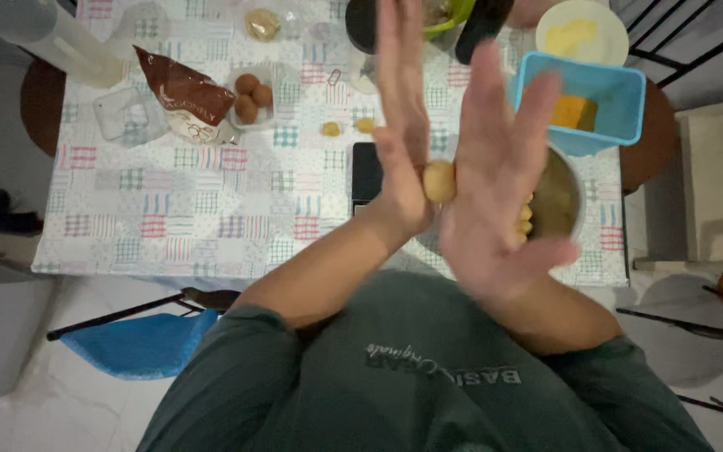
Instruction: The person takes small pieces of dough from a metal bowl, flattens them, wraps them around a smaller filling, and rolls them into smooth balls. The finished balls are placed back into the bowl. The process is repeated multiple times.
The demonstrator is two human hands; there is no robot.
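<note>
Here we press a small round ball of yellow dough (438, 181) between flat palms, left hand (402, 125) and right hand (495, 176) both outstretched, above the bench (211, 209) with patchwork cloth, beside a metal bowl (564, 197)

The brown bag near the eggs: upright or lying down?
Lying down. The brown bag rests flat on the patchwork tablecloth, beside the clear container of eggs. Whether it is sealed cannot be told.
</note>
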